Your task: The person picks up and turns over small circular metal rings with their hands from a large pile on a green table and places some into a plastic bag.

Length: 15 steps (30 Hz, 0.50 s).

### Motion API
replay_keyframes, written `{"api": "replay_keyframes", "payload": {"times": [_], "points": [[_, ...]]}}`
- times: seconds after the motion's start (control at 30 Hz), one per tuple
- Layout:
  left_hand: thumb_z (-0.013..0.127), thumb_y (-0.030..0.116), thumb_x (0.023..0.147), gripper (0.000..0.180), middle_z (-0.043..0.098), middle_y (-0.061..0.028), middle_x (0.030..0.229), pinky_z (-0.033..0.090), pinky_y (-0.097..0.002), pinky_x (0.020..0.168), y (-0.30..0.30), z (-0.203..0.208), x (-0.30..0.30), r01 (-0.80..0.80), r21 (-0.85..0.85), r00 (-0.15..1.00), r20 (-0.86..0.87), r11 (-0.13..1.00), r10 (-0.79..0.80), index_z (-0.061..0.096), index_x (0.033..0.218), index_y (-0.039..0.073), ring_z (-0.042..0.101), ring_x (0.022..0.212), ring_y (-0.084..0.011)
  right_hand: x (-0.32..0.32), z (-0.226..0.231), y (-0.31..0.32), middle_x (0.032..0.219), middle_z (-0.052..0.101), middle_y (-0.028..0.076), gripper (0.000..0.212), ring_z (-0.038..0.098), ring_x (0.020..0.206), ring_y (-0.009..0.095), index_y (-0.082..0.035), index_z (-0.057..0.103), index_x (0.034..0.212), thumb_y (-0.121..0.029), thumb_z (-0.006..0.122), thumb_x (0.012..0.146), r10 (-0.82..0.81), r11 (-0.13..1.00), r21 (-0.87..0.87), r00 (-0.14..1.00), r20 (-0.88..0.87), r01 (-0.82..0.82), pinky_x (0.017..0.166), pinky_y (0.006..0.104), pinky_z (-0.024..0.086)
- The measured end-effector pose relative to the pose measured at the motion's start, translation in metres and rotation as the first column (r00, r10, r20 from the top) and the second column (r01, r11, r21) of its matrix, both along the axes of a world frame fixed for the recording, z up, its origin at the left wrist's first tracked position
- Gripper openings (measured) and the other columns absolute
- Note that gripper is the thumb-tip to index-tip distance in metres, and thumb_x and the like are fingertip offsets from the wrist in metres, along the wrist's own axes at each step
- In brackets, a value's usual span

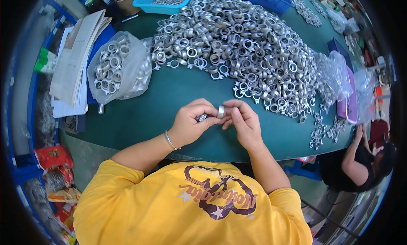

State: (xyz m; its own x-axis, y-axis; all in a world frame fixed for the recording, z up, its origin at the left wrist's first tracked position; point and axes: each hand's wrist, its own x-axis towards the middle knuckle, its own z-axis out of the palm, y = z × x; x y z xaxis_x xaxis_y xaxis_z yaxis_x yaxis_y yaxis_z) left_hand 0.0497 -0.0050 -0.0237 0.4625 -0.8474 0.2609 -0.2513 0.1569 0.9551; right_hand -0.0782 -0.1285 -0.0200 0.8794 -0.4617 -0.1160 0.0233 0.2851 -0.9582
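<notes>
Close in front of my body, my left hand point(190, 123) and my right hand point(246, 125) meet over the green table. Between their fingertips is one silver metal ring point(221, 112), gripped from both sides. A small dark and silver metal piece point(201, 117) shows in the curl of my left fingers; its kind is hard to make out. Beyond my hands a large heap of similar metal rings with small lugs point(237, 45) covers the far part of the table. At the left, a clear plastic bag point(137, 71) holds more of these rings.
Papers point(78, 58) stand upright at the left edge. Behind the heap are a light-blue tray point(159, 7) and a dark-blue bin point(271, 3). A purple tray point(351, 94) and loose rings point(318, 137) lie at the right. Another person point(360, 164) sits beyond the table's right end.
</notes>
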Motion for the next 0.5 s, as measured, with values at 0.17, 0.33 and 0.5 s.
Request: {"api": "replay_keyframes", "payload": {"times": [0.17,0.33,0.5], "points": [[0.068,-0.002,0.073,0.017,0.058,-0.0037,0.08,0.044,-0.0225,0.064,-0.005,0.004,-0.013,-0.088,0.006,0.996,0.027,0.996,0.088,0.058,0.087,0.002,0.054,0.073,-0.0107,-0.007,0.0,-0.001,0.108,0.055,0.013,0.026,0.058,0.092,0.015,0.002,0.053,0.106,0.006,0.058,0.081,-0.032,0.999,0.045,0.96,0.279,0.02,0.078,0.0262,0.05],[0.061,0.005,0.083,0.011,0.057,-0.0033,0.074,0.035,-0.0168,0.044,-0.007,0.018,-0.025,0.119,0.153,0.733,-0.68,0.981,0.017,0.057,0.092,0.0,0.048,0.055,-0.006,-0.019,-0.002,-0.005,0.114,0.049,0.015,0.034,0.054,0.102,0.02,0.0,0.047,0.106,0.013,0.058,0.076,-0.054,0.996,0.091,0.908,0.415,0.018,0.085,0.0301,0.048],[0.06,0.006,0.083,0.015,0.058,-0.005,0.073,0.033,-0.0165,0.041,-0.01,0.02,-0.033,0.127,0.148,0.783,-0.622,0.981,-0.007,0.059,0.096,-0.002,0.047,0.052,-0.0054,-0.026,-0.003,-0.002,0.111,0.049,0.015,0.039,0.053,0.103,0.022,-0.002,0.044,0.108,0.015,0.057,0.075,-0.068,0.987,-0.1,0.884,0.462,0.128,0.084,0.0317,0.048]]}}
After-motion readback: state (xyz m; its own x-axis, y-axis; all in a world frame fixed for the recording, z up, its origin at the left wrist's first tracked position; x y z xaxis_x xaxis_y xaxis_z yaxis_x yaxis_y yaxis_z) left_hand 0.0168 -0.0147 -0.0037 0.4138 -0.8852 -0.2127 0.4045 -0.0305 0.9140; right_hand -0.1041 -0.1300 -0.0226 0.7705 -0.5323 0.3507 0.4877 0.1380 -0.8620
